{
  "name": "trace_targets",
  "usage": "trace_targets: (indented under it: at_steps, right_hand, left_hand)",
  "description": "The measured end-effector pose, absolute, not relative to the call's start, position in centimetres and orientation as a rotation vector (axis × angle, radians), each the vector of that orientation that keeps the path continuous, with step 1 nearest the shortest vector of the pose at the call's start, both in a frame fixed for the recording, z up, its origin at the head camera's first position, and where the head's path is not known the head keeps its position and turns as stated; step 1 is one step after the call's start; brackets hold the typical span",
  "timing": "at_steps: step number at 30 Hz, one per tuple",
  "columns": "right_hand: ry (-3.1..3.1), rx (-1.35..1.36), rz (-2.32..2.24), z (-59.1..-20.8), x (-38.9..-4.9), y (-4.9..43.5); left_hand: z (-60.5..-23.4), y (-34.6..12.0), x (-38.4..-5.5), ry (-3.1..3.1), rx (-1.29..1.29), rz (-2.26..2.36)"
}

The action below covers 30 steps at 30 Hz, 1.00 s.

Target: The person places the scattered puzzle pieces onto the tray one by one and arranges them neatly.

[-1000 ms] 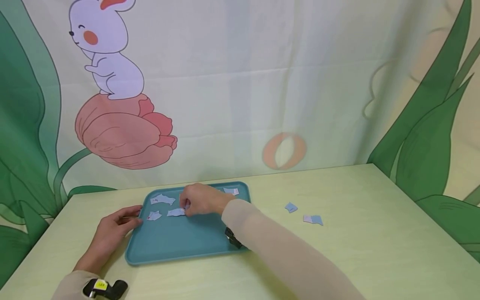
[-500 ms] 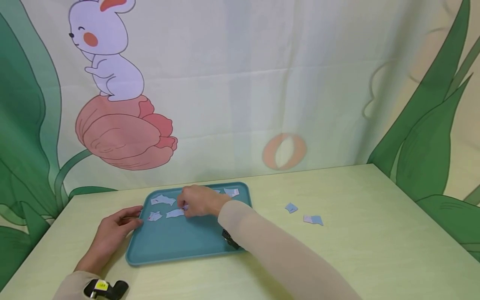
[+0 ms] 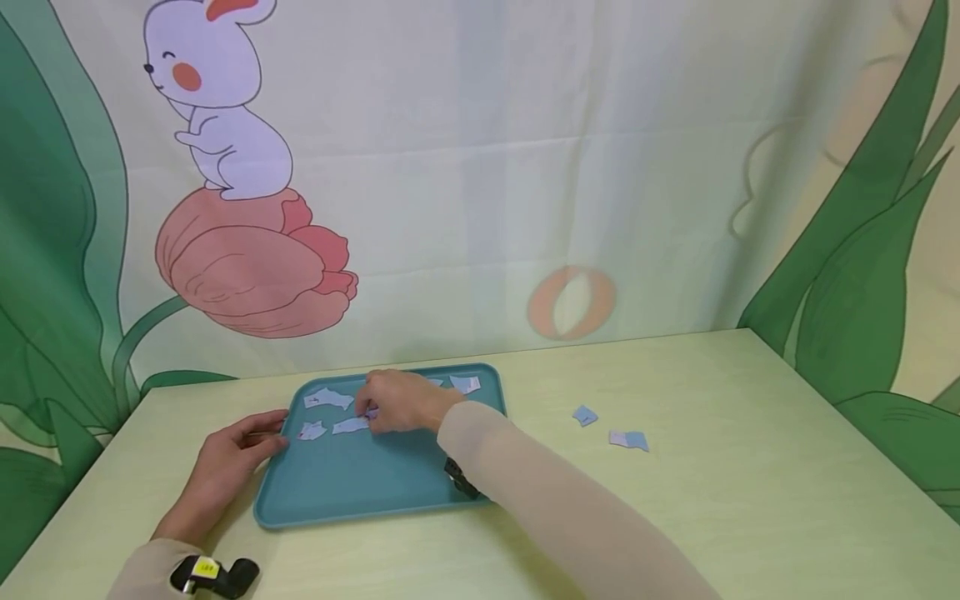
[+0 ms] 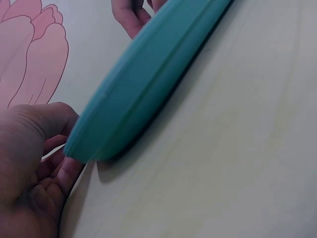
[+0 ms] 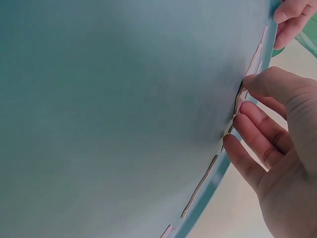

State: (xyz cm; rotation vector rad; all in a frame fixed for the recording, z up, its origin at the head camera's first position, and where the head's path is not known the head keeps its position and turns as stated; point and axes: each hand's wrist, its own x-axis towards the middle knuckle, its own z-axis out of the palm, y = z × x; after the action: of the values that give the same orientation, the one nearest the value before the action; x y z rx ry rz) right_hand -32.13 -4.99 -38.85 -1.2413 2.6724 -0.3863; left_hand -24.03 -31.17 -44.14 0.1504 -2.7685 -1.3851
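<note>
A teal tray point(image 3: 375, 483) lies on the table with several pale blue, irregularly cut puzzle pieces on it. My left hand point(image 3: 228, 458) holds the tray's left edge, thumb and fingers at the rim; the left wrist view shows this hand point(image 4: 34, 153) from close by. Over the middle of the tray, my right hand point(image 3: 405, 400) pinches a puzzle piece point(image 5: 238, 99) between thumb and fingers, low over the tray floor. That piece sits right beside a long piece point(image 3: 350, 425). Farther left are a wide piece point(image 3: 328, 398) and a small one point(image 3: 312, 431).
Another piece point(image 3: 466, 384) lies in the tray's far right corner. To the right of the tray, a small blue piece point(image 3: 585, 415) and a two-tone piece point(image 3: 628, 440) rest on the table point(image 3: 750, 483). A printed curtain point(image 3: 420, 208) hangs behind the table.
My right hand has shifted slightly left and stays beside the long piece. The left hand keeps its place at the tray's edge.
</note>
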Motion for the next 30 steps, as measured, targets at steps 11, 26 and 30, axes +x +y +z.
trace_targets:
  at_steps: [11, 26, 30]
  right_hand:
    - [2.674, -1.188, -0.571, -37.3, -31.9, -2.3]
    - [2.685, -1.222, -0.884, -34.9, -31.5, 5.1]
    - [2.693, -1.232, -0.941, -34.9, -31.3, 7.5]
  left_hand:
    - [-44.1, -31.1, -24.0, -2.769, 0.15, -1.389]
    - [-44.1, -31.1, -24.1, -2.766, 0.166, -1.411]
    - [-44.1, -31.0, -24.1, -2.763, 0.176, -1.417]
